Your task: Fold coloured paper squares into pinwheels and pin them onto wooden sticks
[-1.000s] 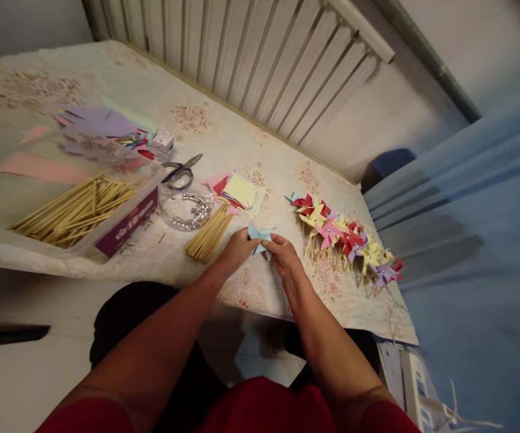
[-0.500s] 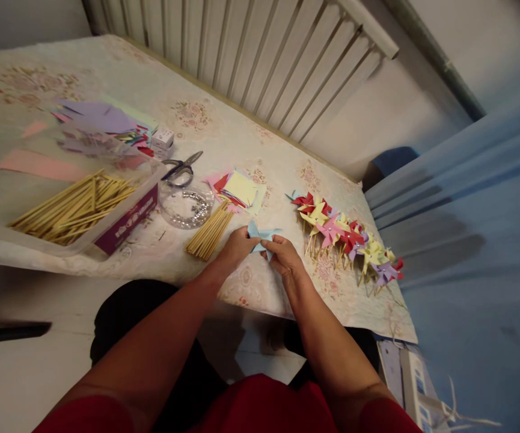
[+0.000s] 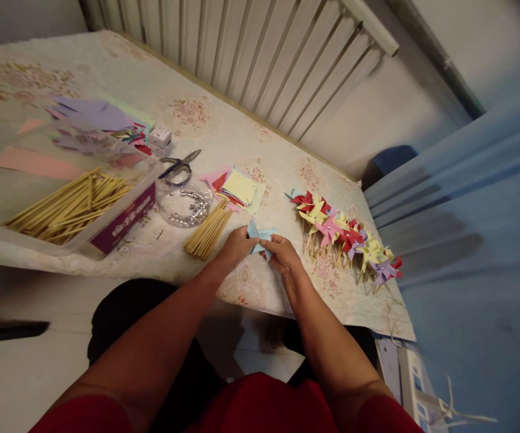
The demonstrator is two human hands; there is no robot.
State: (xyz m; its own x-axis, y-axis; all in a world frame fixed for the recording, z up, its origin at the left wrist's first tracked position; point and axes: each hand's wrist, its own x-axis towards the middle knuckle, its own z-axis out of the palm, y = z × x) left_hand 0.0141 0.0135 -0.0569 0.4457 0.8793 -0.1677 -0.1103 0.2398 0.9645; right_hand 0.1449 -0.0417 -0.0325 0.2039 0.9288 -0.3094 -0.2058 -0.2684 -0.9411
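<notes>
Between my two hands, over the table's front part, is a light blue paper pinwheel (image 3: 260, 236) with its blades folded in. My left hand (image 3: 238, 245) pinches its left side. My right hand (image 3: 283, 251) grips the right side, thumb pressed near the middle. My fingers hide the pinwheel's underside. Just left of my left hand lies a bundle of thin wooden sticks (image 3: 208, 231). Beyond it are a stack of coloured paper squares (image 3: 239, 185) and a round clear dish (image 3: 183, 207) of small silvery pieces. Finished-looking pinwheels (image 3: 329, 225) on sticks lie in a row to the right.
A clear plastic box (image 3: 124, 222) holding many sticks (image 3: 68, 207) stands at left. Dark-handled scissors (image 3: 181, 167), a small white box (image 3: 160, 136) and purple paper (image 3: 92, 113) lie behind it. A radiator (image 3: 241, 54) borders the back, a blue curtain (image 3: 471, 240) the right.
Both hands stay nearly in place with the blue pinwheel between them. Its right blade, which stuck out before, now looks folded further inward. The view has shifted slightly.
</notes>
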